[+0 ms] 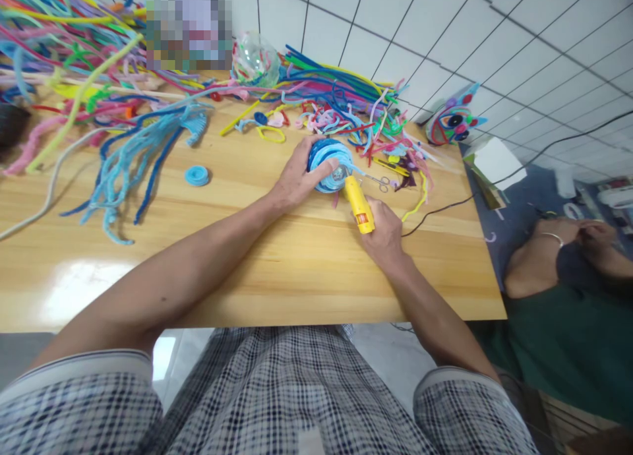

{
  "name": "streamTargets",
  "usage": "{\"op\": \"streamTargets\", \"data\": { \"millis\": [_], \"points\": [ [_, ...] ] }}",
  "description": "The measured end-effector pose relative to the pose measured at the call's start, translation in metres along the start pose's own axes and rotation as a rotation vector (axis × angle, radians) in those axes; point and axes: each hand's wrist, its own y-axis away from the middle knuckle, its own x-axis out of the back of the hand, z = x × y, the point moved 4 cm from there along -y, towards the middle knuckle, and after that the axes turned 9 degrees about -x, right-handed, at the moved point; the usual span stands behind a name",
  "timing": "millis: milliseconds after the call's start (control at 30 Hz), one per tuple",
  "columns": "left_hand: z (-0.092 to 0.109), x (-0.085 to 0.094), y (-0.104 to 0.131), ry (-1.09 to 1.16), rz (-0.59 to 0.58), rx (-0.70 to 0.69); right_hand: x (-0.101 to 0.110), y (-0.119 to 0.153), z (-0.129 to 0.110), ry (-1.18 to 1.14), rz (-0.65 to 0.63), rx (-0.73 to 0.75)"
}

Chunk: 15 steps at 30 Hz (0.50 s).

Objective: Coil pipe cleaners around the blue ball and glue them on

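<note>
Fingers [324, 171] of the left hand [297, 178] hold a blue pipe-cleaner coil [331, 152] over the wooden table [257, 277]; those of the right hand [386, 229] wrap a yellow glue gun [357, 201]. If hot, it could burn the left hand (ouch!) by slipping, or if the black cord [440, 210] gets tugged.

Coiled ball [320, 153]: light blue beside darker blue. Glue gun [357, 201]: bright yellow, orange-red patch on body. Small coiled disc [196, 175]: plain light blue. Strand bundle [146, 155]: light blue mixed with dark blue. Stem pile [59, 20] at far left: yellow, pink, red, green, blue. Desk [257, 264]: honey-yellow, streaked wood grain. Wall tiles [380, 20]: white, dark grid lines. Shirt [277, 395]: dark-and-white check. Co-worker's garment [568, 349]: dark green.
</note>
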Motion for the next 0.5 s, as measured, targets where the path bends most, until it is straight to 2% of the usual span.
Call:
{"op": "streamTargets", "data": {
  "millis": [167, 500],
  "points": [
    [-0.0014, -0.0005, 0.0001, 0.012, 0.001, 0.003, 0.0001, -0.0004, -0.0005, -0.009, 0.044, 0.038],
    [0.0007, -0.0010, -0.0001, 0.017, 0.003, 0.014, -0.0002, -0.0006, -0.0006, -0.018, 0.005, -0.010]
  ]
}}
